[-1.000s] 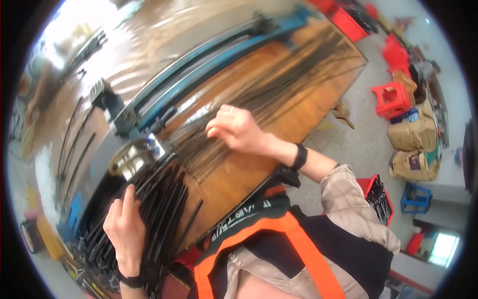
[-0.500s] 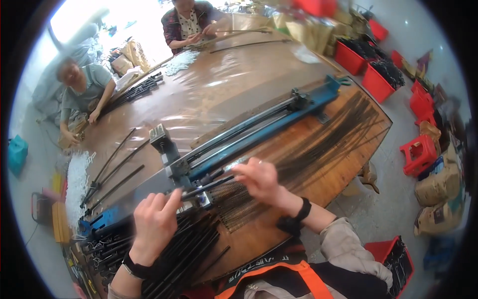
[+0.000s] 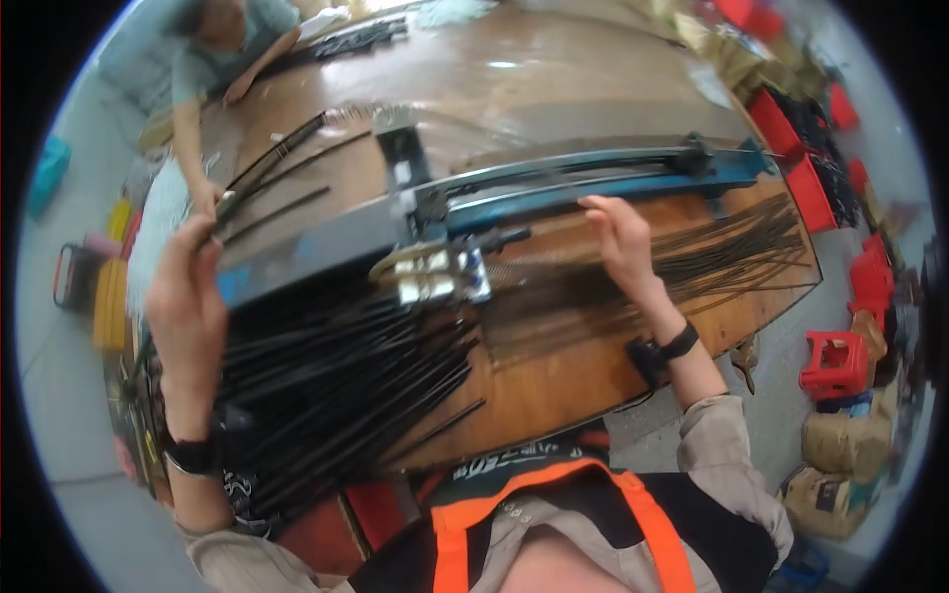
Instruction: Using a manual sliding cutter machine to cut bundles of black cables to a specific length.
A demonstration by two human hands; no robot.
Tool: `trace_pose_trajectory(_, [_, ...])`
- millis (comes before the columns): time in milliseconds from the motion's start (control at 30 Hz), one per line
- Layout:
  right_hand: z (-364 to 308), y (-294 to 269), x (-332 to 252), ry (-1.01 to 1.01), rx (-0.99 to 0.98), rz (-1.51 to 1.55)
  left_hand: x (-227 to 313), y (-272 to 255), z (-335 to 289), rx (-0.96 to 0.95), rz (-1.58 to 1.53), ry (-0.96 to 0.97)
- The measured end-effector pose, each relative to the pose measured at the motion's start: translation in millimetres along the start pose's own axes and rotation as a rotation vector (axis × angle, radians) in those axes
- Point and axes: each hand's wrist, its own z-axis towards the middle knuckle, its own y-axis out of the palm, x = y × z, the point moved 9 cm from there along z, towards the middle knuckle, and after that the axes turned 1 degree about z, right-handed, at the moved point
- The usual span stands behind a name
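My left hand (image 3: 188, 316) is raised over the left end of the machine, near the pile of black rods (image 3: 326, 376). It is smeared by motion, and whether it holds anything cannot be made out. Out to the right, my right hand (image 3: 625, 245) hovers above a bundle of thin dark rods (image 3: 722, 252), its fingers loosely stretched and nothing visible in them. Between the hands stands a long bench machine with a blue rail (image 3: 593, 188). Its metal clamp block (image 3: 430, 277) sits at the middle, beside a black handle (image 3: 504, 237).
Across the table (image 3: 554, 54), a co-worker's hand (image 3: 205, 196) reaches toward a few black rods (image 3: 282, 212). White pieces (image 3: 158, 222) are heaped at the left edge. Red bins (image 3: 813, 193) and a red stool (image 3: 832, 364) stand on the floor at right.
My hands have moved apart, left hand leftward and right hand rightward; the black rod between them no longer shows there. The view has shifted, and the near co-worker's arm now reaches farther in.
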Motion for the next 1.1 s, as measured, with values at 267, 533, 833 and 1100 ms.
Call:
trace_pose_trajectory(267, [98.0,138.7,-77.1,0.084,-0.327,0.466,-43.9,-27.2,-29.9,0.079,0.018,-0.274])
trace_pose_trajectory(533, [114.5,198.3,-109.5,-0.334,-0.388,0.244,-69.9,-24.5,-83.0,-0.008,0.011,-0.425])
trace_pose_trajectory(833, [106.6,153.3,-84.0,-0.574,-0.230,-0.285,-89.2,2.9,-75.8,-0.059,0.002,-0.368])
trace_pose_trajectory(1100, [63.2,-34.4,85.1,-0.218,-0.182,-0.800,-25.2,114.3,-29.8,-0.172,-0.004,0.063])
